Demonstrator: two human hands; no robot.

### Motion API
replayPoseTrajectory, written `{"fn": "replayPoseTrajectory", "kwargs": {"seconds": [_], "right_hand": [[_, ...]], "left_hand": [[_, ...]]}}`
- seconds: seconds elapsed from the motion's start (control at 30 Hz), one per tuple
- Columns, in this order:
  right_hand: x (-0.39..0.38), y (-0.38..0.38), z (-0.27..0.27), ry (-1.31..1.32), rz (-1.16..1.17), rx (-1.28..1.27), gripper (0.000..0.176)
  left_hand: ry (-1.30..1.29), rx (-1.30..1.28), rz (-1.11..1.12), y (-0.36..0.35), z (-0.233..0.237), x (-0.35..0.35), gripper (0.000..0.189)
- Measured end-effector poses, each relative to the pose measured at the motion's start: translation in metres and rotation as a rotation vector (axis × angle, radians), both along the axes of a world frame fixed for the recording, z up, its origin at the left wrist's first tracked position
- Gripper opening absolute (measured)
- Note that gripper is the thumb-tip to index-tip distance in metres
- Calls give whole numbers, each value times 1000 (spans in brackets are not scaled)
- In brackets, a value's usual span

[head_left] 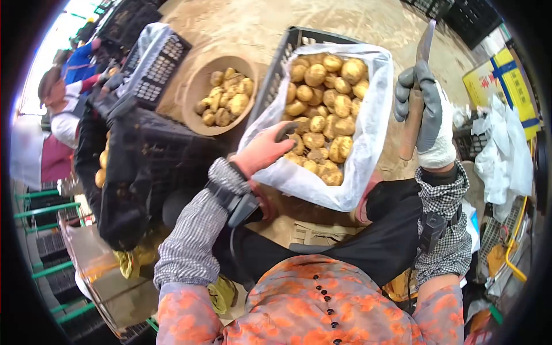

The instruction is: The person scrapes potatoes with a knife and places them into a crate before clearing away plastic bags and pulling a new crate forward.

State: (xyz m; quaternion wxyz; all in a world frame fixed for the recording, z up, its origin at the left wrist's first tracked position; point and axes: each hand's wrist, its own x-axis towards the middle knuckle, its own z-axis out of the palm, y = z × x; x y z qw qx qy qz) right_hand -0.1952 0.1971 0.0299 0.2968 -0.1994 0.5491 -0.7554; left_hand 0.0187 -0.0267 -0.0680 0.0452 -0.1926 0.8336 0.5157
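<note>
A black crate (266,95) lined with a white sheet (376,98) holds many potatoes (342,104). Over the crate's left side is my left hand (266,148), in a pinkish-orange glove with dark fingertips. Its fingers point at the potatoes; whether anything is between them is hidden. To the right of the crate, my right hand (428,109), in a grey and white glove, is wrapped round the wooden handle of a knife (425,49), blade pointing up. A round tan basin (190,92) with more potatoes stands left of the crate.
Black crates, one covered with dark cloth (138,167), stand at the left, where a person in a cap (63,109) works. Another crate (164,66) is behind. Plastic bags (503,155) and a yellow box (500,80) lie at the right.
</note>
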Motion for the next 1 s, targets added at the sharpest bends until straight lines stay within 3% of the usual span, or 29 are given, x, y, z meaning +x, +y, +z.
{"fn": "replayPoseTrajectory", "kwargs": {"seconds": [0.03,0.07,0.13,0.2,0.27,0.33,0.47,0.53,0.57,0.67,0.77,0.8,0.9,0.93,1.0], "right_hand": [[-4,0,1,29,-21,9,36],[-7,0,2,18,-42,29,36],[-14,-1,4,7,-109,56,37],[-19,-2,5,7,-96,71,38],[-16,-9,6,-53,-79,102,39],[-15,-16,5,-28,-52,122,40],[-15,-19,11,-92,-47,151,32],[-12,-22,12,-46,-43,177,41],[-17,-17,5,-58,-32,93,32],[-10,-12,7,-84,-19,69,32],[-6,-13,4,-56,17,135,34],[-6,-13,2,-47,33,114,34],[-2,-14,-7,-112,29,121,32],[-2,-13,-9,-118,59,91,31],[-4,-11,-25,-171,-4,70,29]], "left_hand": [[-144,-106,-74,1,-18,-21,41],[-124,-225,-140,-1,-54,-33,41],[-299,-320,-330,6,-95,-59,47],[-305,-300,-423,30,-123,-75,54],[-333,-273,-474,58,-146,-89,76],[-439,-100,-391,89,-174,-107,82],[-471,-217,-182,104,-170,-120,74],[-365,326,-49,78,-194,-108,64],[-240,676,157,72,-204,-98,55],[-118,1363,346,42,-125,-87,41],[73,1522,166,18,-54,-71,49],[102,1663,254,17,-31,-65,52],[225,1624,228,19,24,-35,57],[259,1504,375,25,36,-23,58],[326,1485,141,17,51,6,57]]}}
